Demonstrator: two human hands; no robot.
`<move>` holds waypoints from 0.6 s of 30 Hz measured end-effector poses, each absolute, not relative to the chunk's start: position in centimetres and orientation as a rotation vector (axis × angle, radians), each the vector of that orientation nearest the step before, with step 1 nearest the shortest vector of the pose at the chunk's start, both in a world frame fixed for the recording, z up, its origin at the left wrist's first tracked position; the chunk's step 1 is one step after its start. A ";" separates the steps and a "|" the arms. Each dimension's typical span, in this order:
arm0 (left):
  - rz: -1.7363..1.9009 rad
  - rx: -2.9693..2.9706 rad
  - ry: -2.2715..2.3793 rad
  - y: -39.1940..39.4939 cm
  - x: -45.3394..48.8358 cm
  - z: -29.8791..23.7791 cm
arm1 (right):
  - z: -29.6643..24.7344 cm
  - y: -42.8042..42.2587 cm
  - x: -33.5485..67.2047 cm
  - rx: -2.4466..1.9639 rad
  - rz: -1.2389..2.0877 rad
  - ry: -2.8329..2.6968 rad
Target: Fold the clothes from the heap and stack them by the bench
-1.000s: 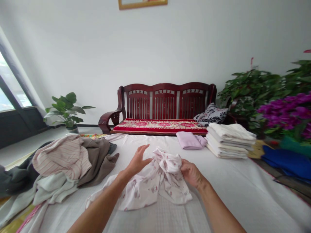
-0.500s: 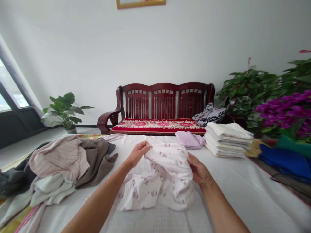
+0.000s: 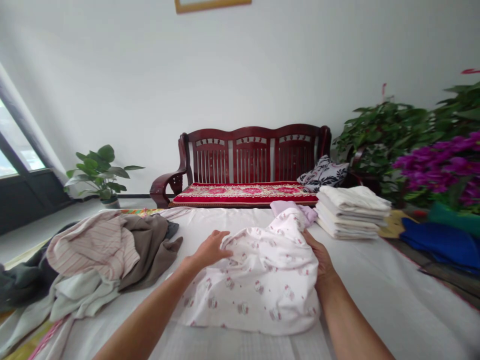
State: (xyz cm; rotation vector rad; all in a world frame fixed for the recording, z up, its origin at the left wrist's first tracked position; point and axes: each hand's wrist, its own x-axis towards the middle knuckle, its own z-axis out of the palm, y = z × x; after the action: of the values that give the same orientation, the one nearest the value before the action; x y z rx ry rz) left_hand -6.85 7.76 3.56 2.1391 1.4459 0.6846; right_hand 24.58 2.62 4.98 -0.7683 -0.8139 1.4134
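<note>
A white garment with small pink-and-grey cartoon prints lies loosely spread before me, its kind unclear from its folds. At its upper left edge is my left hand, thumb and fingers apart beside the cloth. My right hand grips the right side, where a raised bunch of the fabric stands up; some of its fingers are hidden behind the cloth. Behind that bunch, a folded lilac cloth is partly covered. A stack of folded white cloths sits to the right of it.
The white sheet covers the surface under my hands. On the left is a heap of rumpled clothes. Blue fabric lies at the right edge, near purple flowers. A wooden bench stands behind.
The printed garment has spread wider and flatter, with its right part lifted toward the lilac cloth. My left hand has loosened from its corner; my right hand has moved right with the fabric.
</note>
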 end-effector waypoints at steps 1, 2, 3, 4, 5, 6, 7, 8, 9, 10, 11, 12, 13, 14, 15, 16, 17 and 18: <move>0.665 2.112 1.497 8.0 -6.2 2.9 | 5.1 2.6 24.8 -0.785 1.400 -0.815; 0.646 2.092 1.521 8.2 -5.7 2.5 | 5.1 2.5 25.2 -0.801 1.383 -0.815; 0.633 2.085 1.522 8.4 -5.3 2.2 | 5.1 2.5 25.6 -0.815 1.366 -0.811; 0.649 2.068 1.498 8.4 -5.1 2.2 | 5.1 2.5 26.0 -0.821 1.350 -0.800; 0.703 2.025 1.450 8.4 -5.0 2.3 | 5.1 2.5 26.4 -0.821 1.335 -0.781; 0.783 1.950 1.375 8.3 -5.2 2.7 | 5.0 2.5 26.8 -0.817 1.325 -0.758; 0.878 1.849 1.278 8.3 -5.6 3.2 | 4.9 2.6 27.2 -0.810 1.318 -0.737; 0.972 1.739 1.171 8.2 -6.1 3.9 | 4.8 2.8 27.5 -0.805 1.312 -0.720; 1.048 1.642 1.073 8.3 -6.8 4.7 | 4.7 2.9 27.8 -0.805 1.308 -0.709; 1.097 1.588 1.007 8.5 -7.6 5.7 | 4.5 3.1 28.1 -0.811 1.310 -0.703; 1.111 1.600 0.988 8.8 -8.5 6.7 | 4.4 3.3 28.4 -0.822 1.318 -0.698; 1.102 1.667 1.014 9.3 -9.4 7.7 | 4.2 3.6 28.7 -0.839 1.327 -0.691; 1.087 1.784 1.084 9.9 -10.3 8.6 | 4.0 3.8 29.0 -0.861 1.337 -0.683; 1.061 1.935 1.185 10.5 -11.2 9.4 | 3.7 4.1 29.3 -0.885 1.344 -0.675; 1.026 2.089 1.315 11.1 -12.0 9.9 | 3.4 4.3 29.6 -0.911 1.346 -0.673; 0.966 2.221 1.452 11.7 -12.7 10.2 | 3.0 4.6 29.9 -0.939 1.345 -0.678; 0.889 2.315 1.598 12.2 -13.5 10.2 | 2.6 4.8 30.2 -0.969 1.342 -0.687; 0.798 2.362 1.745 12.5 -14.1 9.9 | 2.1 5.0 30.5 -0.996 1.337 -0.699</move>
State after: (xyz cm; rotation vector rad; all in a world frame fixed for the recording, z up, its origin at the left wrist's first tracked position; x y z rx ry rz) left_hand -14.13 12.54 9.91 2.3619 1.7445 0.7978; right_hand 30.51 5.00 2.13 -0.9964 -0.6988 1.3368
